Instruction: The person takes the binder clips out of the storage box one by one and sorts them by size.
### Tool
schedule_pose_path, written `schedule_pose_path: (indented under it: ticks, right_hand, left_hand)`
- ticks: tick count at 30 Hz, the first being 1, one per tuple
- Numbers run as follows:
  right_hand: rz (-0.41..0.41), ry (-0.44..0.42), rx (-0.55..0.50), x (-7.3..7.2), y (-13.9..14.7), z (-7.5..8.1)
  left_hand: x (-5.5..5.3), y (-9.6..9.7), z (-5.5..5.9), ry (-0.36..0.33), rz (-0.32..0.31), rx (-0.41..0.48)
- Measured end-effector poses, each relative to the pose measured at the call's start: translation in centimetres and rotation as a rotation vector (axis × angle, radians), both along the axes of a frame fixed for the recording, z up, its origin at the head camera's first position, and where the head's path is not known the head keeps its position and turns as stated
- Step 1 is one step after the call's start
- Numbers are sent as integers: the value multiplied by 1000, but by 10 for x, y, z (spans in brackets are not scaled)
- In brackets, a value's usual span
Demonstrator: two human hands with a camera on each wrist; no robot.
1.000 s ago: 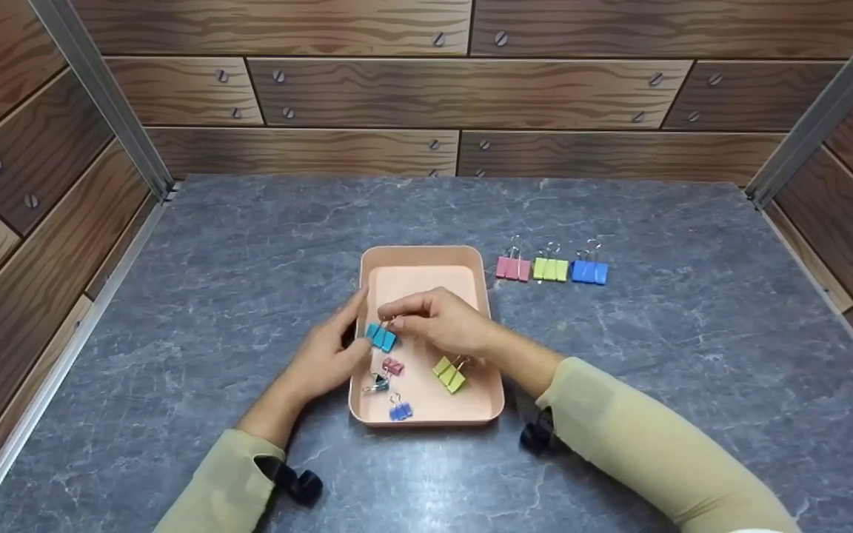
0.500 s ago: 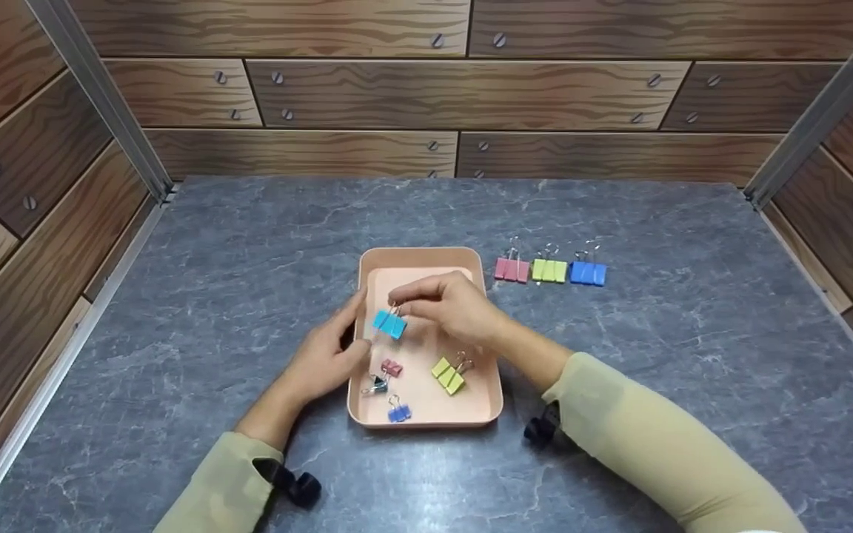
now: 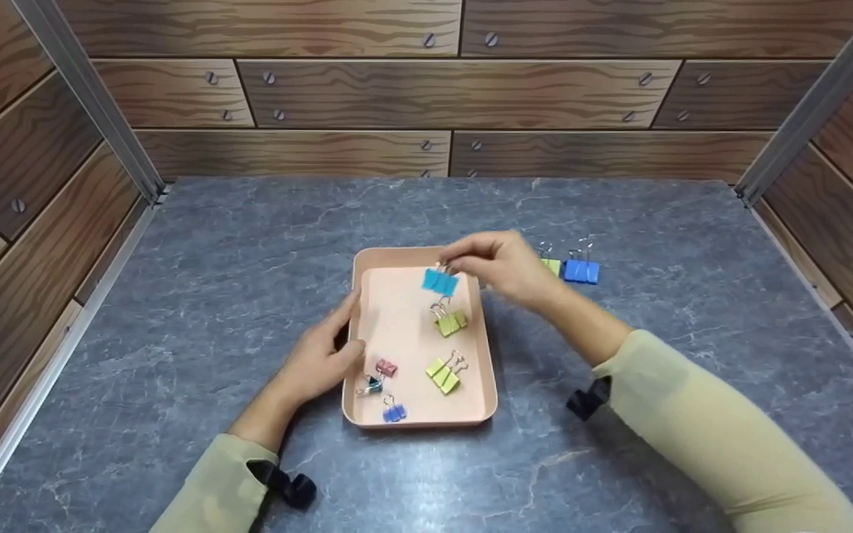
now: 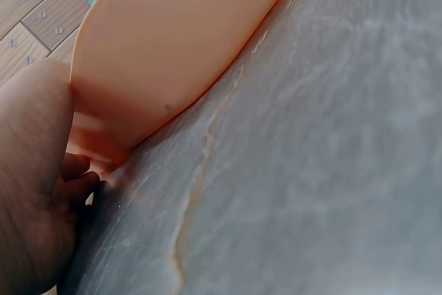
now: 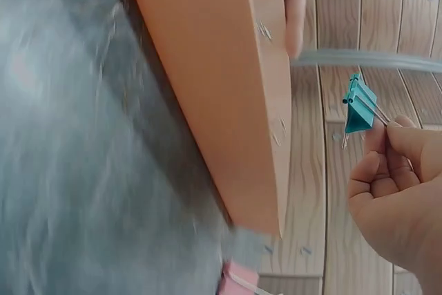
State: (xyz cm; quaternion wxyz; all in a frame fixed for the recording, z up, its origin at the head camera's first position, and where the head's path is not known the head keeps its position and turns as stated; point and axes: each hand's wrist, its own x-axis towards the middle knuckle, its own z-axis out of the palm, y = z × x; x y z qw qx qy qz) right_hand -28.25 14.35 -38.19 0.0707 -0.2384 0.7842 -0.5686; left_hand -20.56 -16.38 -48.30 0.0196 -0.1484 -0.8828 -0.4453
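Note:
My right hand (image 3: 512, 270) pinches a light-blue binder clip (image 3: 440, 282) by its wire handles, above the far right part of the peach tray (image 3: 420, 425). In the right wrist view the binder clip (image 5: 358, 105) looks teal, its body pointing away from the fingertips. My left hand (image 3: 320, 359) holds the tray's left wall, thumb and index finger at the rim. Inside the tray lie two yellow-green binder clips (image 3: 450, 323) on the right. Smaller clips gather near the front left: a pink one (image 3: 386, 368), a dark teal one (image 3: 372, 385) and a blue one (image 3: 395, 412).
Right of the tray stand larger binder clips in a row: a blue one (image 3: 581, 272) and a yellow-green one (image 3: 551, 267), partly behind my right hand. A pink one (image 5: 238, 279) shows in the right wrist view. Wood-patterned walls (image 3: 345, 92) enclose the grey marbled table (image 3: 271, 215).
My right hand has lifted the light-blue binder clip and carried it right and away, uncovering a second yellow-green clip. It now hides the pink clip in the row. My left hand stays at the tray.

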Motion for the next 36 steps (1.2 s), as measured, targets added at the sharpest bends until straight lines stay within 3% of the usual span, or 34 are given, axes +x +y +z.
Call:
schedule_pose_path:
  ticks: [7, 16, 24, 36]
  right_hand:
    - [-76, 20, 18, -8, 35, 4]
    - [-142, -16, 97, -15, 68, -10]
    - [-183, -39, 181, -16, 85, -18]
    - [-174, -63, 194, -19, 92, -33]
  left_hand:
    - [1, -1, 1, -3, -5, 11]
    - [0, -1, 0, 4, -12, 19]
    - [0, -1, -1, 11, -14, 23]
    - [0, -1, 0, 6, -22, 24]
